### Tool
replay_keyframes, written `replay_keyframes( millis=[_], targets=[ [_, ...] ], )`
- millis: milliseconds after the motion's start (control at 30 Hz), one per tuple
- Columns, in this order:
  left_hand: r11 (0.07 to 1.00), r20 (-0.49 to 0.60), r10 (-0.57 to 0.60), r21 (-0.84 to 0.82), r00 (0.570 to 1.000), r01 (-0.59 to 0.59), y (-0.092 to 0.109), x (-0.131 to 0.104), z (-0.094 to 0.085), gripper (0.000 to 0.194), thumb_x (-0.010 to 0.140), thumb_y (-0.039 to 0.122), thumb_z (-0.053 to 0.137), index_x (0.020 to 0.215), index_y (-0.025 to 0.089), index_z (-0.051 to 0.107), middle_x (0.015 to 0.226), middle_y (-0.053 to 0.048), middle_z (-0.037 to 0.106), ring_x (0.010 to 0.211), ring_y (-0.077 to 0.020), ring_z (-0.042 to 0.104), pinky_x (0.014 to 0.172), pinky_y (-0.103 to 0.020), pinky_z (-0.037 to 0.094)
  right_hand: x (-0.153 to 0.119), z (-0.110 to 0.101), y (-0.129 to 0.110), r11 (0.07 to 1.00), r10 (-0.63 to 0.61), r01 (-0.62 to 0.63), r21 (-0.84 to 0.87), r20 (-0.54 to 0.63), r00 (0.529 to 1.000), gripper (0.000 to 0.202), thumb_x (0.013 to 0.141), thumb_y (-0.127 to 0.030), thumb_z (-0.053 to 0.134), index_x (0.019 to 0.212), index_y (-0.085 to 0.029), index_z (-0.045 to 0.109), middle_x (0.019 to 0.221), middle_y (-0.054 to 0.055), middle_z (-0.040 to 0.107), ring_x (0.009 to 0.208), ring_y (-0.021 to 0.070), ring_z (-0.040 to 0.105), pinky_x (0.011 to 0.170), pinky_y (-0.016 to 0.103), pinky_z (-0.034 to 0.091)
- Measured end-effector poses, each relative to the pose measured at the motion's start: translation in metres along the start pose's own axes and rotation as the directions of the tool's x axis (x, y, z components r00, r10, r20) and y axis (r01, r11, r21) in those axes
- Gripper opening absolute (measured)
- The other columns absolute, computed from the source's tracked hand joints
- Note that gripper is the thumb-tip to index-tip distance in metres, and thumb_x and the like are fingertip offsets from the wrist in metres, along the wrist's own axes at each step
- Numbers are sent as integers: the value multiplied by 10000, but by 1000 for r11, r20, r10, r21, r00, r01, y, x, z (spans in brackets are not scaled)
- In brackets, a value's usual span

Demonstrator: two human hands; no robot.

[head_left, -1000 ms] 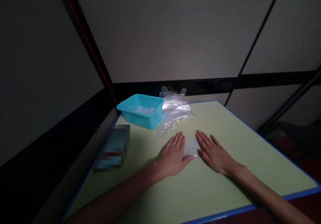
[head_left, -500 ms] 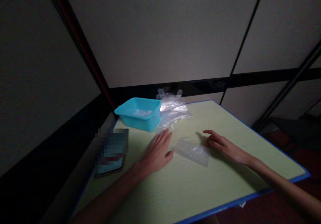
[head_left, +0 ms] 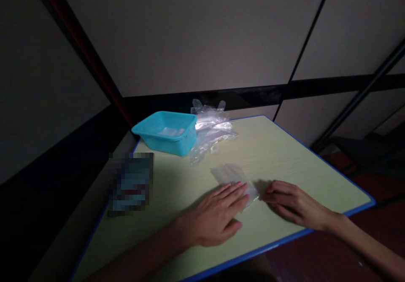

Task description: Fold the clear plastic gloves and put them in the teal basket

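Observation:
A folded piece of clear plastic film (head_left: pixel 229 174) lies on the pale green table (head_left: pixel 268 151). My left hand (head_left: pixel 220 214) rests flat across its near side, fingers spread a little. At the film's right corner, my right hand (head_left: pixel 292 202) has its fingers pressed together, and the fingertips touch or pinch the edge there. Further back, a crumpled heap of clear plastic (head_left: pixel 213 130), with glove-like finger shapes, lies against a turquoise basket (head_left: pixel 166 141). Some clear plastic also lies inside the basket.
A flat, blurred-out object (head_left: pixel 133 185) lies at the table's left edge. Blue edging (head_left: pixel 249 254) runs along the table's near side. A grey wall (head_left: pixel 196 37) with dark strips stands behind it.
My left hand has moved right and nearer, onto the film. My right hand has come nearer and closed at the film's right corner. The film looks smaller, folded over. The view has shifted slightly.

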State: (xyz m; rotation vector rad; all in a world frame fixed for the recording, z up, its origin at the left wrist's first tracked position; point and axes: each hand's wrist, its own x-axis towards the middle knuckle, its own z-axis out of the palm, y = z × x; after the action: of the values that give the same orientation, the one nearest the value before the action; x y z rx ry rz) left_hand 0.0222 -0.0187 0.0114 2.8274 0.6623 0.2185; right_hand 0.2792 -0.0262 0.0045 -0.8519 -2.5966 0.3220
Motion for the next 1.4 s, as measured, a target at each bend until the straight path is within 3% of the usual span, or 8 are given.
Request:
replay_keyframes(
  millis=[133,300,600,1167,1400],
  targets=[
    [1000,63,-18,-13,998,19,-1,1,3,629,816,337,467,1350,125,211,1441,-93,143,1322,-202,85,1079,-345,126,-1,9,3,958,-123,94,-272,-92,988,200,873,-124,411,798,-135,596,699,54,544,668,150,482,586,292,377],
    [1000,80,-18,7,997,18,-3,0,4,657,815,361,479,1358,131,190,1444,-92,122,1324,-197,61,1081,-343,95,12,7,6,850,-272,233,-473,-14,962,266,894,-118,376,747,-153,595,655,20,559,603,135,455,539,292,323],
    [1000,67,-2,5,998,1,-3,-1,4,667,802,367,505,1362,207,181,1450,-60,95,1325,-213,44,1074,-376,96,19,8,9,819,-339,252,-516,-81,937,341,907,-115,328,669,-152,569,637,25,558,579,137,437,523,296,291],
    [1000,58,-13,-1,998,13,-2,-1,4,673,793,399,505,1358,209,194,1454,-57,92,1324,-237,40,1072,-389,96,14,7,17,862,-181,154,-483,-10,983,281,909,-133,351,764,-142,591,677,33,553,616,134,465,547,283,359],
    [996,39,-85,24,996,84,-2,-2,5,678,798,431,494,1363,235,174,1454,-69,76,1320,-274,11,1057,-465,70,10,0,14,814,-281,251,-524,22,959,242,899,-102,352,868,-132,591,676,32,577,616,144,487,535,285,372]
  ],
)
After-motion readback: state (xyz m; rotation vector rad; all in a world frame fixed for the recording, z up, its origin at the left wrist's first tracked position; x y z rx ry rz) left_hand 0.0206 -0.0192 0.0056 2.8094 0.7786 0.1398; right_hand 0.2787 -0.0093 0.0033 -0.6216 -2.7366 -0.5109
